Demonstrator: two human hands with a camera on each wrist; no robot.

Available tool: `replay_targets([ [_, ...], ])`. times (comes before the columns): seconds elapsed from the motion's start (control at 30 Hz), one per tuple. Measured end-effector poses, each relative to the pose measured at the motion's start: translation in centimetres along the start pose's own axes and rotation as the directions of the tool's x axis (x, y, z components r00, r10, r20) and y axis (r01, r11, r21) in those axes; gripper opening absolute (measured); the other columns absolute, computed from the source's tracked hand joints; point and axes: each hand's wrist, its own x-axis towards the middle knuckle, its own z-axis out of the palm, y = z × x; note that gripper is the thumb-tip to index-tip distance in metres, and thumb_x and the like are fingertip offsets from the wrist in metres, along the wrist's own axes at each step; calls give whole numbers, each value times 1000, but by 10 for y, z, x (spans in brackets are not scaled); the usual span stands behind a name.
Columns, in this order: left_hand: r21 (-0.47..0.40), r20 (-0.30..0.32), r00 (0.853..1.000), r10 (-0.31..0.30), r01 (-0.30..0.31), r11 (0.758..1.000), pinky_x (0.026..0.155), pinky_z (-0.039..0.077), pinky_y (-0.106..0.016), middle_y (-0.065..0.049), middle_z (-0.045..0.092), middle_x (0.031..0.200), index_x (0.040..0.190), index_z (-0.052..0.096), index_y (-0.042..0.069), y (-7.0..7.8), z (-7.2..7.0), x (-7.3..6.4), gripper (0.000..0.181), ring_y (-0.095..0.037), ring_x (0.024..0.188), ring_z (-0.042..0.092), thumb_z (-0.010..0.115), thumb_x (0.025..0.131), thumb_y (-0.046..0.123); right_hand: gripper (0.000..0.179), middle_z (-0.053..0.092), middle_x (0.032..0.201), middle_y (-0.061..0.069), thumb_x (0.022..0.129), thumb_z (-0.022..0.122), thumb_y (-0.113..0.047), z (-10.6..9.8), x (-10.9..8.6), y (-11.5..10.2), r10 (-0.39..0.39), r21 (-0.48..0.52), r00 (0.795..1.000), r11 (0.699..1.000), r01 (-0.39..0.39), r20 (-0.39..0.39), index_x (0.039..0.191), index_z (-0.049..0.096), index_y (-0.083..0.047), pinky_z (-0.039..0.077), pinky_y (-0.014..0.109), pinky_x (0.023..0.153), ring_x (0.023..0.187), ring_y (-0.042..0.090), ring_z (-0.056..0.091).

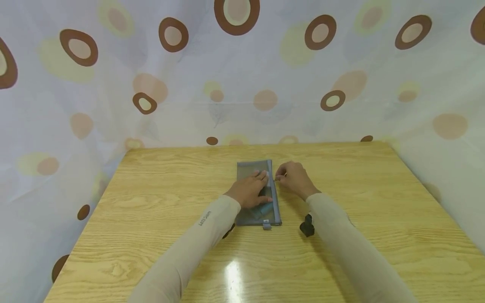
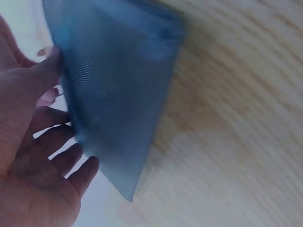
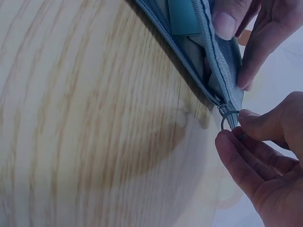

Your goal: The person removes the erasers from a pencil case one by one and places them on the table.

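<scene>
A grey-blue mesh zipper pouch (image 1: 247, 218) lies on the table, its zipper edge facing right. My left hand (image 1: 249, 190) rests on top of it, fingers spread and touching the mesh; in the left wrist view the fingertips (image 2: 87, 172) meet the pouch. My right hand (image 1: 296, 179) is at the pouch's right edge. In the right wrist view, its thumb and fingers pinch the ring-shaped zipper pull (image 3: 223, 124) near one end of the zipper. The zipper stands open there, and a turquoise item (image 3: 183, 18) shows inside. What else the pouch holds is hard to make out.
The wood-grain table (image 1: 170, 185) extends on both sides of the pouch. A white curtain (image 1: 242, 122) with brown and yellow circles hangs behind and at the sides. A small fabric tab (image 1: 267, 226) sticks out at the pouch's near end. A black wrist device (image 1: 307, 226) hangs under the right sleeve.
</scene>
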Motion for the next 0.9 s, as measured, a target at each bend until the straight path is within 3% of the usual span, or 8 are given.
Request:
replay_targets([
  [0.27,-8,-1,1000,-2,2,1000,118,36,-42,-7,25,166,156,39,8,-3,-9,4,72,-27,152,25,57,100,50,7,75,96,15,93,69,0,-1,-5,2,-13,29,1000,999,13,16,94,76,3,59,47,83,94,33,70],
  [0.43,0,26,999,-26,26,1000,120,32,-40,-6,21,168,158,35,8,-3,-14,7,70,-24,153,21,56,102,46,10,74,97,16,94,66,2,-3,-3,3,-19,31,999,999,18,29,95,75,4,60,47,82,94,33,70],
  [0.67,0,42,998,-54,54,999,123,26,-37,-6,19,168,160,31,9,-6,-9,11,74,-22,154,19,56,101,46,11,75,92,16,92,66,2,-1,2,2,8,44,1000,999,-8,-13,91,77,3,61,44,76,86,30,71],
  [0.9,10,12,1000,-26,26,1000,123,26,-36,-7,24,166,158,34,8,-8,-2,17,74,-23,153,23,58,100,47,10,75,91,16,91,67,0,0,5,0,64,45,997,997,-62,-41,89,77,2,61,43,75,84,31,70],
])
